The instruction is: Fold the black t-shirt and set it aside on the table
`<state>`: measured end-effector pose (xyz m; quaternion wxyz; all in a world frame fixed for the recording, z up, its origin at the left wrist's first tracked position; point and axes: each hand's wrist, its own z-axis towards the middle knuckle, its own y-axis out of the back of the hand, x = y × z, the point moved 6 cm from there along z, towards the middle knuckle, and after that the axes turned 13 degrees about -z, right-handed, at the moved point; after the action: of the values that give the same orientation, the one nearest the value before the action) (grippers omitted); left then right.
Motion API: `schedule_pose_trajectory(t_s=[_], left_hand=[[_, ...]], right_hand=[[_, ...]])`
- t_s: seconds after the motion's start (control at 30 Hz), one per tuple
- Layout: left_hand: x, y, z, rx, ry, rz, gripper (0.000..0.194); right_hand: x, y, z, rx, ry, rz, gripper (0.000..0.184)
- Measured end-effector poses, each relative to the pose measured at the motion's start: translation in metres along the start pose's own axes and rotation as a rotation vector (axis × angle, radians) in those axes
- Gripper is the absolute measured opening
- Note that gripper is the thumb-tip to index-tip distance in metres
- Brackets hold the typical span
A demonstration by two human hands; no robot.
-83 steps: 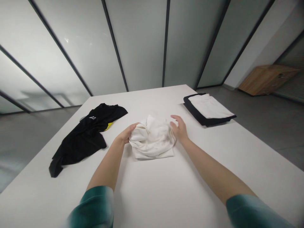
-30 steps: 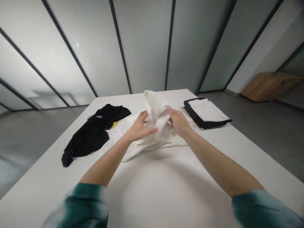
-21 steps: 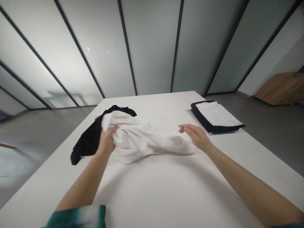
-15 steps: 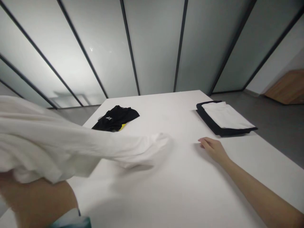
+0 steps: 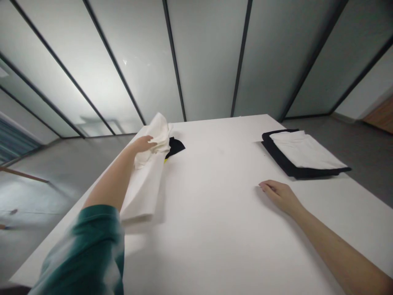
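My left hand [image 5: 143, 144] reaches out over the left side of the white table [image 5: 215, 213] and grips a white garment [image 5: 147, 172]. The cloth bunches at the hand and hangs down in a long strip towards me. It covers most of a black garment [image 5: 175, 146], of which only a corner with a bit of yellow shows. My right hand [image 5: 278, 194] rests on the table to the right, fingers loosely curled and flat, holding nothing.
A folded stack, a white garment [image 5: 303, 149] on a black one [image 5: 285, 164], lies at the table's right rear. Frosted glass panels with dark frames stand behind. Grey floor surrounds the table; a wooden cabinet [image 5: 382, 116] shows at far right.
Both hands bunched the white garment at the centre; then the left hand swung it far left and up, and now holds it over the black garment. The right hand let go and rests on the table.
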<state>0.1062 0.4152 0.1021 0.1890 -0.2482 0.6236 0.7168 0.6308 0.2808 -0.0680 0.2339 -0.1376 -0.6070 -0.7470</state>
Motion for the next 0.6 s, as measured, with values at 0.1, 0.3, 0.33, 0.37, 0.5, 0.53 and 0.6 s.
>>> schedule_pose_trajectory(t_s=[0.1,0.3,0.33,0.37,0.5,0.53,0.6], left_hand=[[0.052,-0.040,-0.044,0.166,0.136,0.299,0.073],[0.109,-0.063,-0.146,0.191,0.176,0.467,0.094],[0.111,-0.066,-0.156,0.190,0.160,0.454,0.083],[0.113,-0.069,-0.163,0.193,0.146,0.435,0.072],[0.108,-0.061,-0.163,0.184,0.151,0.370,0.049],[0.105,-0.049,-0.157,0.148,0.150,0.365,0.046],[0.096,-0.013,-0.141,0.023,0.115,0.352,0.040]], right_hand=[[0.000,-0.001,0.001,0.010,0.012,0.002,0.036],[-0.001,-0.004,0.001,0.013,0.024,0.010,0.036],[-0.002,-0.004,0.001,0.008,0.024,0.015,0.036],[-0.002,-0.004,0.001,0.001,0.024,0.018,0.036],[-0.003,-0.005,0.001,-0.008,0.026,0.014,0.036],[-0.003,-0.005,0.001,-0.008,0.023,0.014,0.036],[-0.002,-0.005,0.000,-0.014,0.013,0.020,0.037]])
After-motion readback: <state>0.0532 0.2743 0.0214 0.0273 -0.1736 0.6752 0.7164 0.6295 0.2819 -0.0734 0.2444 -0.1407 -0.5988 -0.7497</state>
